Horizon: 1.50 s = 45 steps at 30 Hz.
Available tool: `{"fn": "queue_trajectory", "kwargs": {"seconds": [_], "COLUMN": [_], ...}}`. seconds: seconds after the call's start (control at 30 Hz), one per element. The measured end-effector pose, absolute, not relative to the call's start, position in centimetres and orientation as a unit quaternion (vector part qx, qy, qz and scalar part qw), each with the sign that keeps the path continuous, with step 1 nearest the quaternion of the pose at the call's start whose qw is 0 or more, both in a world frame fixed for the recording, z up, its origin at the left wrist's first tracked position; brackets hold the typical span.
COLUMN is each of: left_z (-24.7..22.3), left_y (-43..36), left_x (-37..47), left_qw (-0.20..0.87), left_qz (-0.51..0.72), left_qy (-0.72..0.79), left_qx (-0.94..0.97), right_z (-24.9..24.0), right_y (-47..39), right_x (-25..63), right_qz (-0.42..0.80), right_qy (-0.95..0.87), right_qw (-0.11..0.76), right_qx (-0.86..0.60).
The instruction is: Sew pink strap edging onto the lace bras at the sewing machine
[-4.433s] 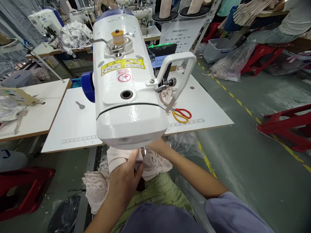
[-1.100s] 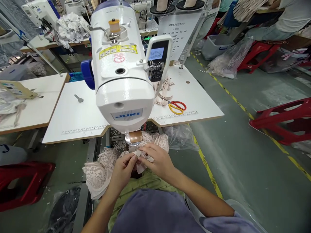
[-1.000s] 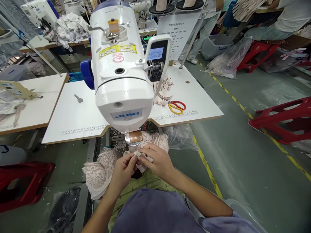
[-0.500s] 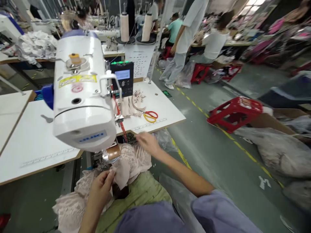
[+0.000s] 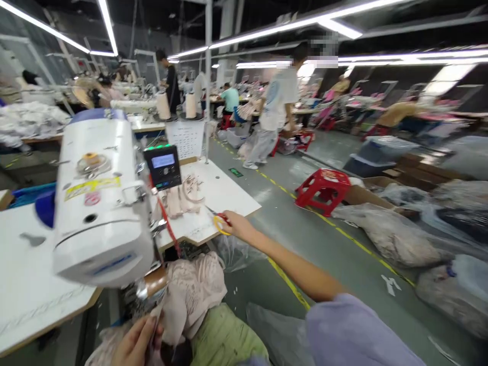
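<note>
My left hand pinches the edge of a pale pink lace bra, low in the view. The bra is bunched in front of the sewing machine and hangs onto a green cloth over my lap. At the right front edge of the white table, my right hand has its fingers closed on the scissors by their red and yellow handles. The blades point to the left, towards a heap of beige fabric strips. Part of the red handle is hidden by my fingers.
Behind the strips stands a control panel with a lit screen. Two thread cones rise beyond it. A red stool and plastic bags stand on the floor at right. A person in a white shirt is in the aisle.
My right hand has gone from beside the bra to the scissors on the table and closed on them. My left hand still pinches the bra. The view has tilted up.
</note>
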<state>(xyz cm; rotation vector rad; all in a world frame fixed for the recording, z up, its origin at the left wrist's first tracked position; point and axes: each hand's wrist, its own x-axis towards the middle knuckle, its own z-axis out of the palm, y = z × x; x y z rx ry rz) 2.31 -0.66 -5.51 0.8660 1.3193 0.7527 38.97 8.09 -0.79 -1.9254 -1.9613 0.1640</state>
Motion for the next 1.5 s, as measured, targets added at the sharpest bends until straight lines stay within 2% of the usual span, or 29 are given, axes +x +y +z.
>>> {"fn": "queue_trajectory", "kwargs": {"seconds": [0.2,0.33,0.47,0.63,0.77,1.13,1.5], "left_z": [-2.6,-2.4,-2.0,-1.9,-2.1,-2.5,-1.7], "left_y": [-1.3,-1.7,-2.3,-2.2,-2.2,-2.5,-2.6], "left_x": [3.9,4.3,4.3,4.2,4.1,3.2,3.3], "left_qw": [0.7,0.707,0.705,0.684,0.667,0.703,0.632], "left_qz": [0.384,0.378,0.369,0.346,0.338,0.353,0.337], "left_qy": [0.527,0.528,0.52,0.531,0.544,0.522,0.564], "left_qx": [0.291,0.278,0.31,0.36,0.381,0.331,0.412], "right_z": [-1.6,-2.0,-2.5,-2.7,-2.6,-2.3,-2.3], "right_y": [-4.0,-7.3,-6.5,-5.0,-4.8,-6.6,-5.1], "right_x": [34.9,30.5,28.3,27.7,28.0,28.6,25.6], "right_qz": [0.253,0.282,0.266,0.275,0.313,0.41,0.413], "right_qy": [-0.77,-0.811,-0.812,-0.818,-0.813,-0.722,-0.727], "right_qw": [0.16,0.162,0.189,0.172,0.165,0.186,0.179], "right_qx": [-0.563,-0.487,-0.484,-0.475,-0.463,-0.526,-0.518]}}
